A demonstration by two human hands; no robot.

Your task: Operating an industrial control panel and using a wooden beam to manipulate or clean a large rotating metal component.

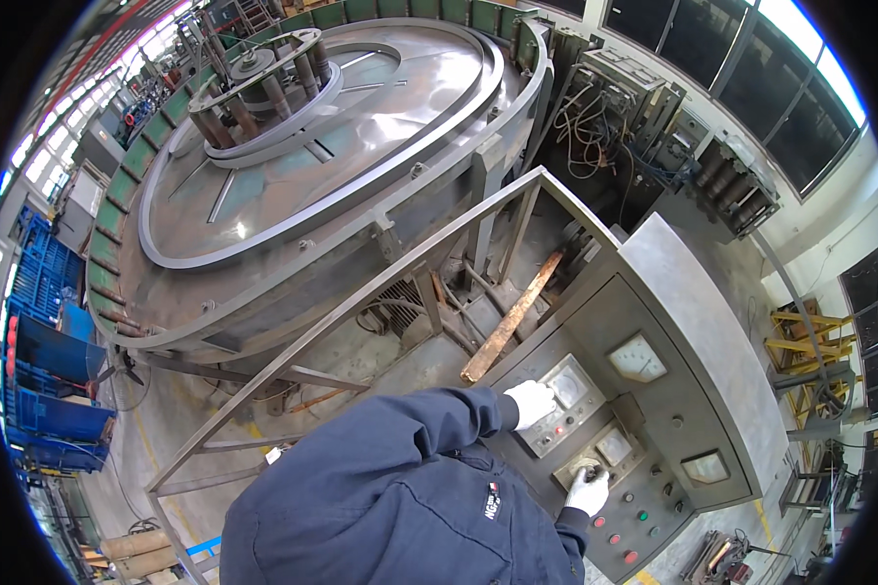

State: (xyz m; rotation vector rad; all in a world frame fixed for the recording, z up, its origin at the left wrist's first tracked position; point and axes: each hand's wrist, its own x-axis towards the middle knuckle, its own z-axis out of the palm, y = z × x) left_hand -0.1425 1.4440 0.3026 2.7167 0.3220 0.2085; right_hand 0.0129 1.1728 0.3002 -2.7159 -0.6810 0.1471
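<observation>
A grey metal control console stands in front of me, its sloped panel carrying dials, buttons and knobs. My left hand, in a white glove, rests with curled fingers at the edge of the upper meter module; what lies under the fingertips is hidden. Lower down, my gloved right hand pinches a dark knob on the second meter module. Close to that hand are a red button and a green button.
Beyond a metal railing lies a large round machine table with a ring-shaped workpiece on it. A wooden plank leans beside the console. Yellow stands are at the right, blue bins at the left.
</observation>
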